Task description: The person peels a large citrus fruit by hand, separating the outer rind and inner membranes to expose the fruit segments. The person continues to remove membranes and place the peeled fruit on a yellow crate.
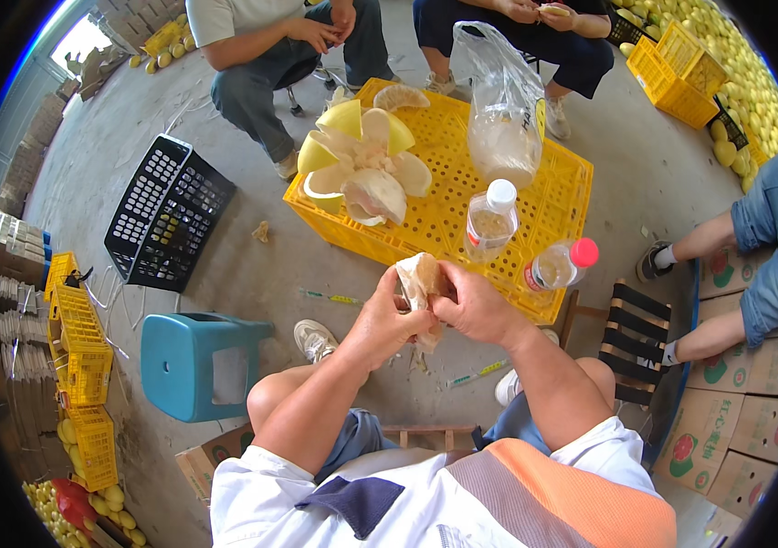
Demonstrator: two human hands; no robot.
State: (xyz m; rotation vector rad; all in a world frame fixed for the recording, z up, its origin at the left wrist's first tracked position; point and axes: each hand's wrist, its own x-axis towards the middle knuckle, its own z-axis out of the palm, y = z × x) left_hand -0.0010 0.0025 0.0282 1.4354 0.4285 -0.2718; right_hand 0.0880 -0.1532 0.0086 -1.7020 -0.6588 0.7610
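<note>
Both hands grip a partly peeled pomelo piece with white membrane, held above my knees. My left hand has its fingers on the left side, and my right hand holds the other side. Just beyond stands an upturned yellow plastic crate. On it lie an opened pomelo rind spread like petals with pulp inside, and a pomelo segment. A clear plastic bag, a bottle with a white cap and a bottle with a red cap stand toward its right side.
A teal plastic stool and a black plastic basket are at left. Two people sit beyond the crate; another person's legs are at right, by a strapped folding stool and cardboard boxes. Pomelos are heaped at back right.
</note>
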